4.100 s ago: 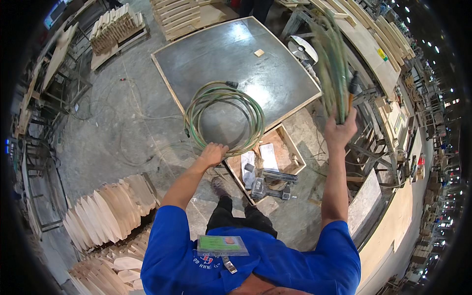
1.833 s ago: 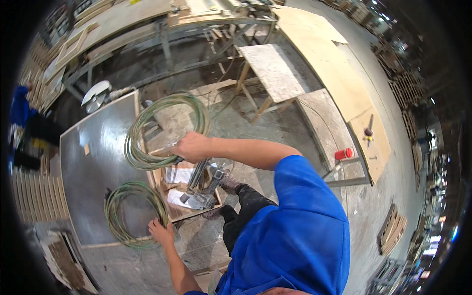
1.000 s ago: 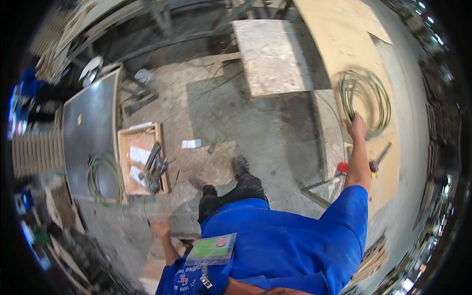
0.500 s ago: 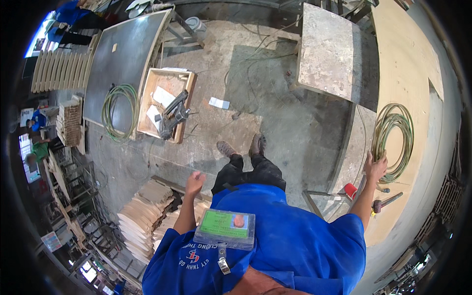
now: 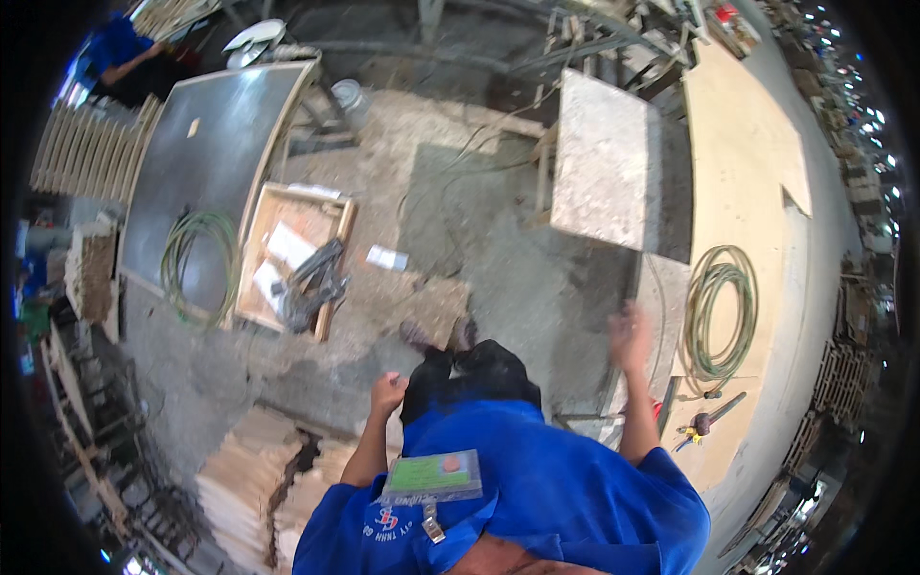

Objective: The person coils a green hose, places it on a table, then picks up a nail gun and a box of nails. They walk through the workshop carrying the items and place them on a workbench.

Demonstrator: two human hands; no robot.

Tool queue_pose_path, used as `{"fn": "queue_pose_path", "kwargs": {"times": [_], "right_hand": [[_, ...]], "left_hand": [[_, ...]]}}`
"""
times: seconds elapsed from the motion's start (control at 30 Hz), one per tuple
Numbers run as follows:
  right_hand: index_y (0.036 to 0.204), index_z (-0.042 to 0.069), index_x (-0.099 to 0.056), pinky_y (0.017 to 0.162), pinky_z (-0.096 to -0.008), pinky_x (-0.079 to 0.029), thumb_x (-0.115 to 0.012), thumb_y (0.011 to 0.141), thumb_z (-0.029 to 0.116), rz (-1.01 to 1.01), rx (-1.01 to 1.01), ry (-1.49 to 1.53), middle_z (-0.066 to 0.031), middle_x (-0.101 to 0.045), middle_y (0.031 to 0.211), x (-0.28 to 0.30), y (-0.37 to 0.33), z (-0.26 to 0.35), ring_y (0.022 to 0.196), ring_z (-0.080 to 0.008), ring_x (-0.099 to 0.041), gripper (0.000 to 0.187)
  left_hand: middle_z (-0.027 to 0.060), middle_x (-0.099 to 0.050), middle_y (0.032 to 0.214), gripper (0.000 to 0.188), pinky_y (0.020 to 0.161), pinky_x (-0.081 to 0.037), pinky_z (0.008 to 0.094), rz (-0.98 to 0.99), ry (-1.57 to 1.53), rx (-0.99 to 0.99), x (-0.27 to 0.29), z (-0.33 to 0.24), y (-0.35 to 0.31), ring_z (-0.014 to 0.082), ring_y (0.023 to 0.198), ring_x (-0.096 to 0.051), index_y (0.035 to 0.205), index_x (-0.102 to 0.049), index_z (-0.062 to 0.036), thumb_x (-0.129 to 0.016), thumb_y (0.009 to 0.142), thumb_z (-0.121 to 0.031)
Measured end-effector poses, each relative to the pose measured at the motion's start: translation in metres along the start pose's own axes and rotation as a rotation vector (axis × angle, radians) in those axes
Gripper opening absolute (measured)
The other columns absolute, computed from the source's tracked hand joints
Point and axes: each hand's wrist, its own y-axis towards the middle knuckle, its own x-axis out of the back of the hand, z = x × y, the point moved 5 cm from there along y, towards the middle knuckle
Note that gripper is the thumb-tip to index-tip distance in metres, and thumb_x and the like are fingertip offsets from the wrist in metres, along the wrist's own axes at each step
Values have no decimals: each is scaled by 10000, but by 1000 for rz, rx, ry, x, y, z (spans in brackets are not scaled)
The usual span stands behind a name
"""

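Observation:
My right hand point(image 5: 630, 337) is in the air above the edge of the grey board, left of a coiled green hose point(image 5: 697, 316). It is smeared by motion; its fingers look stretched out and nothing shows in them. The hose lies on a pale wooden panel point(image 5: 736, 125), with a dark-headed tool point(image 5: 704, 423) just nearer me. In front of my left side my left hand point(image 5: 386, 395) is held up with fingers curled closed. A small dark spot shows at its fingertips, too small to name.
At left, a wooden box point(image 5: 347, 225) holds a black tool point(image 5: 311, 287) and papers. Beside it stands a dark tabletop point(image 5: 206, 134) with a second hose coil point(image 5: 171, 273). Stacked wooden pieces point(image 5: 235, 479) are at my lower left. A pale-topped board point(image 5: 604, 153) stands ahead right.
My right hand has come off the hose coil and moved left; the coil stays on the panel. The fingers of my left hand now look more curled. The whole view has shifted.

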Motion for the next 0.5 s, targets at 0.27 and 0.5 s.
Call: {"fn": "queue_pose_path", "kwargs": {"times": [0.27, 0.5], "right_hand": [[1358, 86, -584, 1064, -448, -457, -666, 917, 468, 1135, 155, 228, -206, -593, 1350, -142, -34, 137, 1254, -385, -562, 589], [1304, 62, -628, 871, -401, -547, -682, 952, 367, 848, -61, 463, -186, -703, 1151, -121, 188, 74, 987, -293, -700, 469]], "left_hand": [[199, -735, 1049, 480, 897, -549, 413, 14, 3, -19, -11, -96, 107, 342, 1008, -707, 1141, -707, -19, -749, 845, -395], [183, -743, 990, 468, 815, -552, 385, 13, -161, 128, -10, -180, 158, 256, 909, -716, 1166, -697, 13, -740, 864, -341]]}}
